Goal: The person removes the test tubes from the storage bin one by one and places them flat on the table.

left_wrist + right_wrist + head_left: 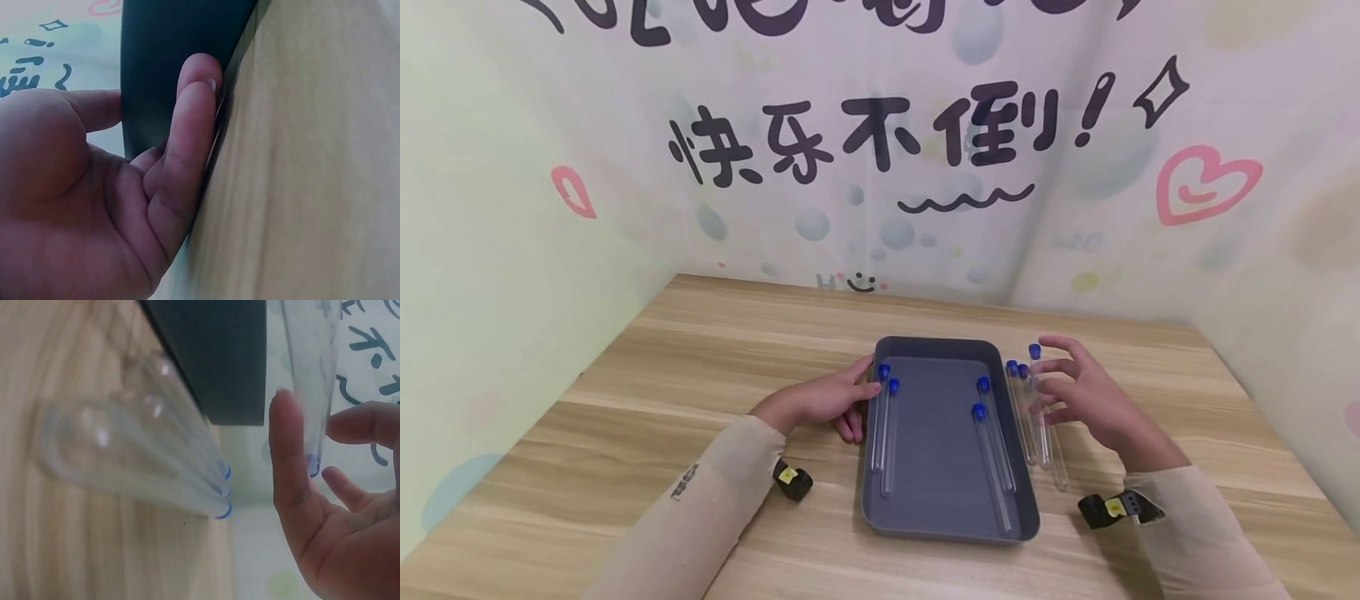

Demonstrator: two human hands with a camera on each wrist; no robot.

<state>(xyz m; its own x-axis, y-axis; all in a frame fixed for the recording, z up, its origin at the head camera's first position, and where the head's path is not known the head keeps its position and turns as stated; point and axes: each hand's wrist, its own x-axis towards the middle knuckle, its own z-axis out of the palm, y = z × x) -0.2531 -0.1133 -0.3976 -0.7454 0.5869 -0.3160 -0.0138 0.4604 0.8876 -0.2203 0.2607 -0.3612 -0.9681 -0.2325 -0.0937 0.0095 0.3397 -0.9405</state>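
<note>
My left hand (826, 398) holds the left side of a grey tray (934, 467), thumb over the rim; in the left wrist view its fingers (190, 131) press the outer wall. Inside lie capped glass test tubes, a left pair (889, 454) and a right pair (992, 467), blue caps at the far end. Beyond the right wall, my right hand (1093, 408) pinches another test tube (312, 369) near its blue cap, with the fingers spread. Below it, three more test tubes (134, 459) lie side by side on the table, partly behind the hand in the head view.
The wooden table (700, 358) runs back to a printed curtain (820, 225) with lettering. More curtain hangs at both sides. Black wrist cameras sit on the left sleeve (700, 508) and right sleeve (1202, 525).
</note>
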